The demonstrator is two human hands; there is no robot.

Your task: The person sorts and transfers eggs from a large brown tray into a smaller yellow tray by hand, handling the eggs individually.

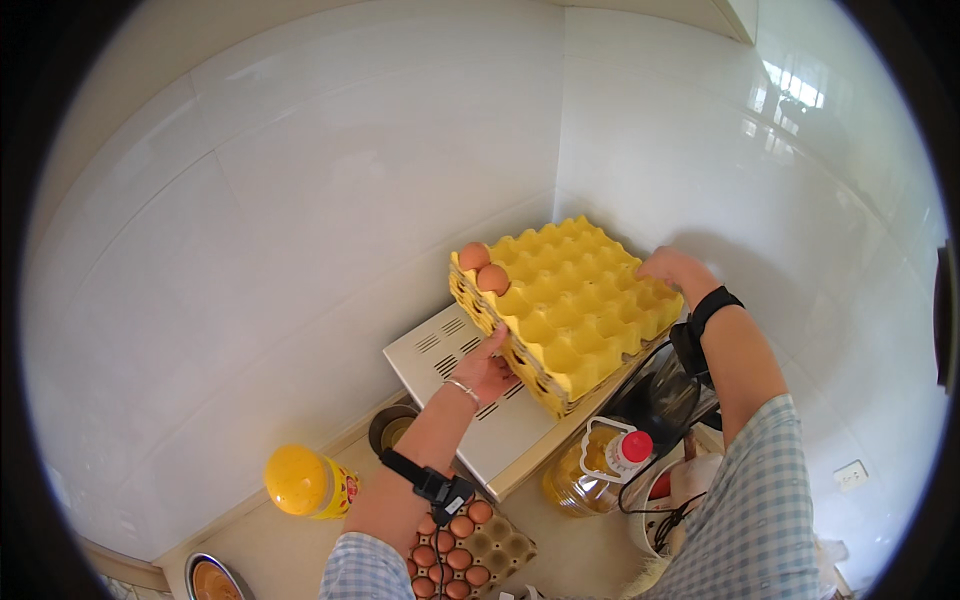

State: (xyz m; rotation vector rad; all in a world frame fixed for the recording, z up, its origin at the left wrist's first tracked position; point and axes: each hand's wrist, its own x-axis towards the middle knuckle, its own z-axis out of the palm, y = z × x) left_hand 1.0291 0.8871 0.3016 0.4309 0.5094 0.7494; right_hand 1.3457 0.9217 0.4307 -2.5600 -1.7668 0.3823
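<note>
A stack of yellow egg trays lies in the corner on a pale appliance with vent slots in its top. Two brown eggs sit in the top tray's left corner; its other visible cups hold nothing. My left hand grips the stack's near left side, thumb near the upper edge and fingers lower down. At the far right edge, my right hand holds the trays with bent fingers, partly hidden from view. Below my left forearm is a grey egg tray with several brown eggs.
A large oil bottle with a red cap stands right of the appliance, near a cable and a white bucket. Left are a yellow container, a dark round pot and a metal bowl. Tiled walls close the corner.
</note>
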